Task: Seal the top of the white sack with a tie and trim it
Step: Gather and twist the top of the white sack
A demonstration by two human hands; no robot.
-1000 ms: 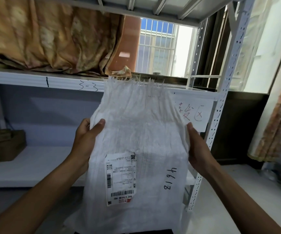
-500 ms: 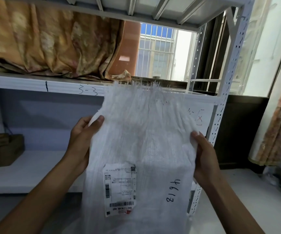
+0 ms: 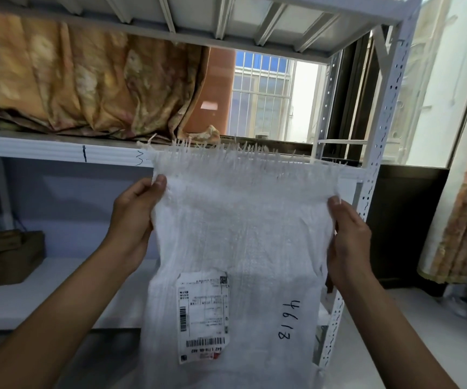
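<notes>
Sack (image 3: 240, 228): white woven sack held upright in front of the rack (image 3: 378, 153), its top stretched wide and flat between both hands.
Top edge (image 3: 226, 154): frayed, loose threads standing up, level with the rack's middle shelf; open, no tie seen on it.
Left hand (image 3: 134, 220): clamped on the sack's left edge just below the top, thumb on the front face, fingers behind the cloth.
Right hand (image 3: 347, 240): clamped on the sack's right edge just below the top, thumb tip on the front, fingers hidden behind.
Label (image 3: 202, 315): white shipping label with barcodes, stuck on the lower front of the sack, left of centre.
Number (image 3: 288, 318): "4618" handwritten in black, turned sideways, right of the label.
Cloth (image 3: 86, 88): orange patterned fabric bunched on the rack's middle shelf, behind and left of the sack.
Box (image 3: 7, 256): brown, on the lower shelf, well left of the sack.
Window (image 3: 260, 94): barred, behind the rack, above the sack's top.
</notes>
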